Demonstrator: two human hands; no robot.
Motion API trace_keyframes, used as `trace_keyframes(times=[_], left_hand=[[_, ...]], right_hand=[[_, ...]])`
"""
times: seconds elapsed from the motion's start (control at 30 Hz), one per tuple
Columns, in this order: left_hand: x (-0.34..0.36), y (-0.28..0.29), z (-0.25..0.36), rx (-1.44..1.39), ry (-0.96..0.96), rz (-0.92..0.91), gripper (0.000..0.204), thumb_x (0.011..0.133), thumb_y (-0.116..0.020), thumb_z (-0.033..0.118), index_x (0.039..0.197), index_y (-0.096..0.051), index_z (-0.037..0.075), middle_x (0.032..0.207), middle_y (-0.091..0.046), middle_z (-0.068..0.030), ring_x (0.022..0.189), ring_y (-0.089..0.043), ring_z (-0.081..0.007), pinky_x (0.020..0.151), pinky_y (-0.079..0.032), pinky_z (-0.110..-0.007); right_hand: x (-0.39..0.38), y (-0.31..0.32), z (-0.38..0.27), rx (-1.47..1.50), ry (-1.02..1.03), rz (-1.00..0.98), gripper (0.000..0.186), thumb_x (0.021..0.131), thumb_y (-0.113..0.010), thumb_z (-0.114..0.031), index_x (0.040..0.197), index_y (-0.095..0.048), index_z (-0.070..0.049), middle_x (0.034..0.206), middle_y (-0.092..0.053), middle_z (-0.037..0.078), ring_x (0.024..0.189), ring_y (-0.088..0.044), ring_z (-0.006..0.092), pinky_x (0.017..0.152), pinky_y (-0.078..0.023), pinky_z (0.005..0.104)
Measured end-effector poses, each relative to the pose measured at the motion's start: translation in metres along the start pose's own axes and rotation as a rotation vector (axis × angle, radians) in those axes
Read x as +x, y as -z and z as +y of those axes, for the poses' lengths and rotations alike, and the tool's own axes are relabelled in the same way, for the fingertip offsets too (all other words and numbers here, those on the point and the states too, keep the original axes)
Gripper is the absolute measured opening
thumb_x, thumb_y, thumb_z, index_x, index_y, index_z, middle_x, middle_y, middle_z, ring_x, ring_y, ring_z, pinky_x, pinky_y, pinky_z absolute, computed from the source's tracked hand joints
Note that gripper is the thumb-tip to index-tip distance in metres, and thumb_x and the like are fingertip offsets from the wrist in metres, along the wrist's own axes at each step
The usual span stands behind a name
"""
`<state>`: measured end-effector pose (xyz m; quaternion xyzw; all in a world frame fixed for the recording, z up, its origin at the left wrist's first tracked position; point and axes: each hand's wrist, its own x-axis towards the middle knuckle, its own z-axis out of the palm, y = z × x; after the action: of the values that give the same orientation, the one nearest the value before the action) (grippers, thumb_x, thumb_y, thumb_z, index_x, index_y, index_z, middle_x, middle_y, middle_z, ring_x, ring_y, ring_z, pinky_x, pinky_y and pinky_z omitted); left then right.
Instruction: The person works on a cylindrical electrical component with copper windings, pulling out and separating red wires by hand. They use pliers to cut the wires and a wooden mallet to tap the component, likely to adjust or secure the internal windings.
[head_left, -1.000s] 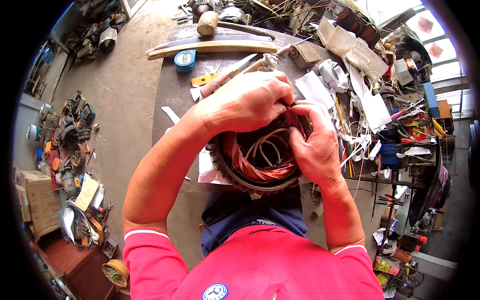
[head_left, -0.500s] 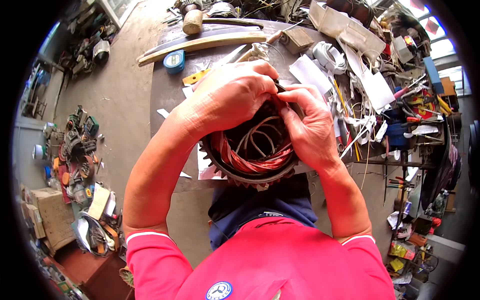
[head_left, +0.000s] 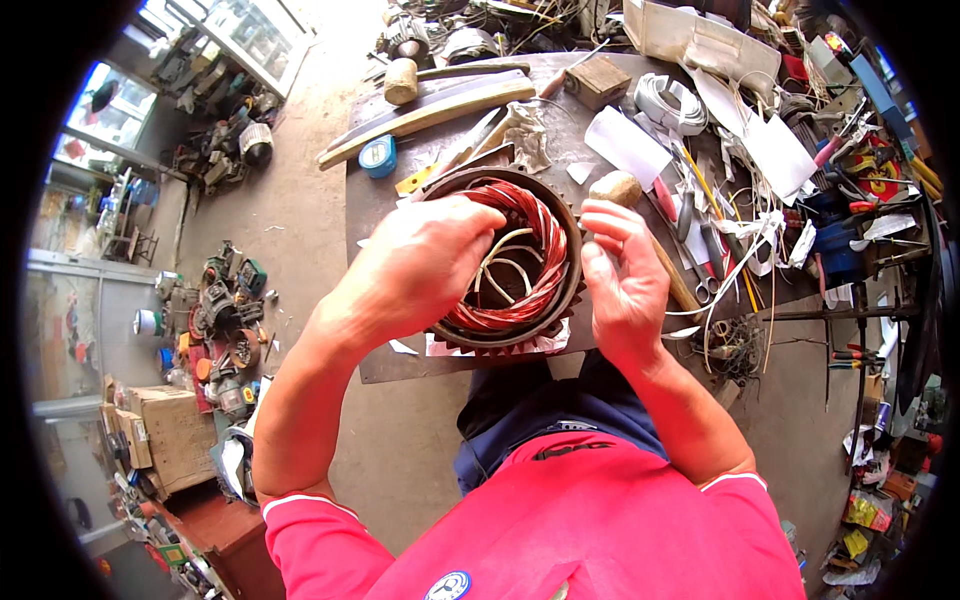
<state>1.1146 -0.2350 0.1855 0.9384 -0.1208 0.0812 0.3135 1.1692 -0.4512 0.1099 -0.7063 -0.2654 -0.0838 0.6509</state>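
Note:
A motor stator (head_left: 574, 262) with a dark toothed metal housing rests at the near edge of the workbench. Inside it a ring of red copper windings (head_left: 548, 228) runs around the bore, and pale lead wires (head_left: 512, 238) loop in the middle. My left hand (head_left: 415, 262) reaches over the stator's left rim with its fingers bent together at the windings; whatever they pinch is hidden. Just off the right rim, my right hand (head_left: 628, 285) is open, its thumb and fingers slightly curled and apart, with nothing in it.
A mallet (head_left: 615, 188) lies beyond my right hand. Farther back are a blue tape measure (head_left: 378, 157), wooden strips (head_left: 430, 122), a wooden block (head_left: 598, 80) and a white roll of tape (head_left: 670, 104). Scissors (head_left: 706, 288), papers and tools crowd the right side.
My right hand has come off the far rim and moved right, apart from the stator. My left hand has shifted nearer and left, uncovering the far windings. The whole view has turned slightly.

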Motion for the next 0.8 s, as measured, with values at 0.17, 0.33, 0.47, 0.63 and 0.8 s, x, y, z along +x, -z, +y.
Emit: trace_keyframes(times=[0.17,0.33,0.47,0.63,0.8], left_hand=[[0.009,-0.015,0.013,0.281,0.072,-0.147,0.018,0.087,-0.064,0.012,0.101,-0.064,0.0,0.097,-0.066,-0.0187,0.095,-0.063,-0.0365,0.084,-0.05,-0.042],[0.021,-0.015,0.037,0.006,0.455,-0.316,0.016,0.088,-0.062,0.011,0.098,-0.062,-0.002,0.085,-0.065,-0.0165,0.08,-0.064,-0.027,0.076,-0.05,-0.039],[0.013,-0.007,0.031,-0.389,0.622,-0.311,0.016,0.093,-0.063,0.009,0.101,-0.067,-0.004,0.084,-0.065,-0.0014,0.076,-0.06,-0.0093,0.07,-0.052,-0.027],[0.0,-0.006,0.029,-0.678,0.565,-0.396,0.02,0.093,-0.065,0.003,0.111,-0.07,-0.003,0.098,-0.071,-0.0031,0.09,-0.063,-0.0078,0.083,-0.052,-0.024],[0.001,-0.011,0.023,-0.711,0.566,-0.367,0.018,0.09,-0.068,0.001,0.108,-0.07,-0.003,0.095,-0.07,-0.0027,0.086,-0.063,-0.0079,0.08,-0.052,-0.024]], right_hand=[[-0.022,0.024,-0.011,0.017,0.044,-0.059,0.022,0.087,-0.06,0.002,0.109,-0.062,-0.001,0.118,-0.062,0.016,0.109,-0.06,0.0276,0.097,-0.046,0.0358],[-0.038,0.047,-0.012,-0.001,0.022,-0.058,0.023,0.085,-0.061,0.005,0.106,-0.064,-0.001,0.116,-0.063,0.016,0.107,-0.061,0.0283,0.096,-0.047,0.0363],[-0.049,0.054,-0.009,0.023,-0.01,-0.072,0.022,0.084,-0.061,0.006,0.105,-0.064,-0.001,0.114,-0.064,0.015,0.106,-0.062,0.0284,0.095,-0.047,0.0361],[-0.056,0.051,-0.005,0.064,-0.012,-0.116,0.022,0.084,-0.062,0.007,0.104,-0.064,0.0,0.109,-0.067,0.015,0.102,-0.065,0.0278,0.092,-0.05,0.0346],[-0.053,0.047,-0.008,0.048,0.025,-0.148,0.022,0.083,-0.063,0.008,0.104,-0.064,0.0,0.108,-0.067,0.015,0.101,-0.065,0.0284,0.091,-0.05,0.0347]])
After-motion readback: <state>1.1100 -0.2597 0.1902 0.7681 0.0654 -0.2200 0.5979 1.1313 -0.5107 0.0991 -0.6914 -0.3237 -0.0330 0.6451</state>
